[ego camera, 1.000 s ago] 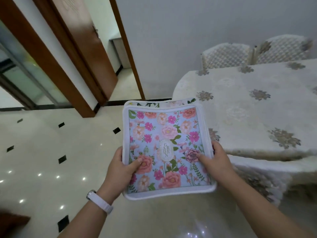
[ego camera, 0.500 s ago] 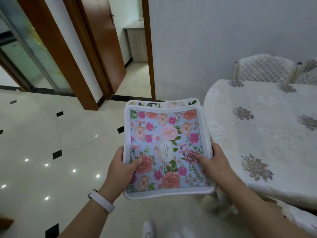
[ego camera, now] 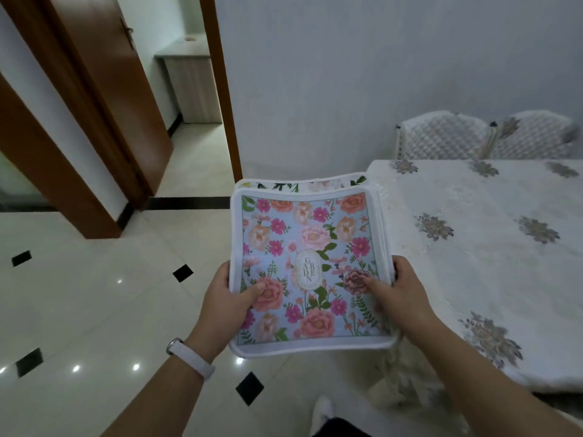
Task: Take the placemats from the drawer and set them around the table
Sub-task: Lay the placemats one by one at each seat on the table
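Head view looks down on a stack of placemats (ego camera: 310, 266) held flat in front of the body, above the floor (ego camera: 94, 294) and just left of the tabletop (ego camera: 473, 263). Both hands hold it with thumbs on top and fingers underneath, the left hand (ego camera: 227, 298) on the left edge and the right hand (ego camera: 400, 294) on the right edge. As the roughly square stack sits left of the tabletop, the right hand is nearer, so the first mat probably needs a short carry rightward; none lies there yet.
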